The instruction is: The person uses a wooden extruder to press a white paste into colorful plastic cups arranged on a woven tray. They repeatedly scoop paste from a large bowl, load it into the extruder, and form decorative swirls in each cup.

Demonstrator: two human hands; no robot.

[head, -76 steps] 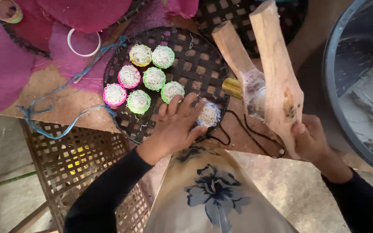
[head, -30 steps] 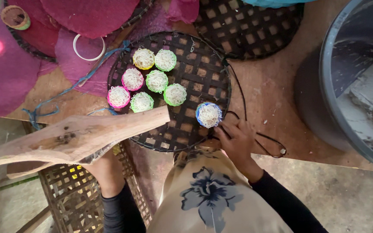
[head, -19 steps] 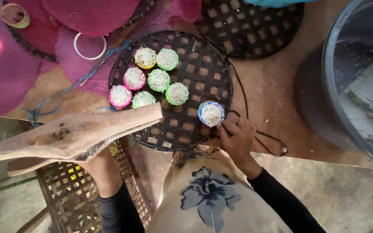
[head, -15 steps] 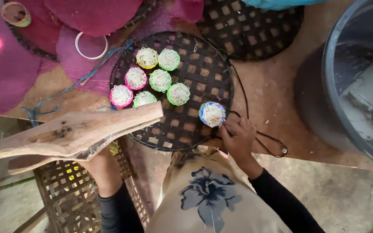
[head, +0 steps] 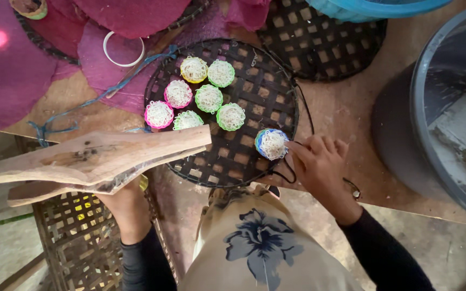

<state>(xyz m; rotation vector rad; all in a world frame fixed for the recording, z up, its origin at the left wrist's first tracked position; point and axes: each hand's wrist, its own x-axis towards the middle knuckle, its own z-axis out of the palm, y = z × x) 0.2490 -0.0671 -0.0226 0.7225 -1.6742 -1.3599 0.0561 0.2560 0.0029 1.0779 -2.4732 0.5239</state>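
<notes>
Hardly moved: right hand (head: 319,164) fingertips on blue noodle cup (head: 271,144); left hand (head: 125,199) grips rough wooden press (head: 90,161).

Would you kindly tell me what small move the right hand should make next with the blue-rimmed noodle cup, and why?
Probably nudge the blue-rimmed noodle cup toward the six cups clustered at upper left. It sits alone near the edge of the round dark woven tray, and the right hand fingertips already touch it.
</notes>
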